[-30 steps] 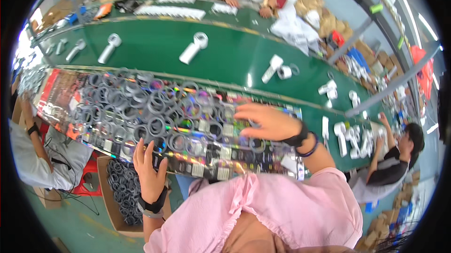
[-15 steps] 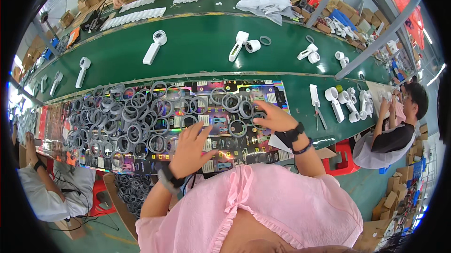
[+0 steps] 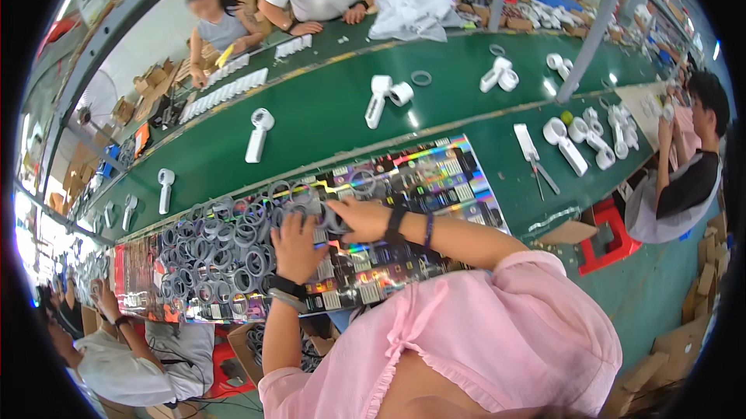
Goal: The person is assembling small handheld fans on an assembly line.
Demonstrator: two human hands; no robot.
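Grey plastic rings (image 3: 206, 244) lie heaped over the left and middle of a shiny printed sheet (image 3: 458, 186). My left hand (image 3: 297, 249) rests at the heap's right edge, fingers spread over the nearest rings. Beside it, my right hand (image 3: 361, 219) lies low over the sheet, pointing left. Its fingers and thumb are apart against several rings (image 3: 332, 218), which it partly covers. Neither hand lifts a ring. One more ring (image 3: 363, 181) sits apart beyond my right hand.
Beyond the sheet runs a green conveyor belt (image 3: 311, 123) bearing white handheld devices (image 3: 259, 135). More white devices (image 3: 566, 143) and a screwdriver (image 3: 538, 178) lie right of the sheet. Co-workers sit left and right and across the belt. A grey metal post (image 3: 594, 30) rises at right.
My right hand has swept left across the sheet, and the rings from its right part now lie closer to the heap. My left hand stays by the heap. The view has tilted.
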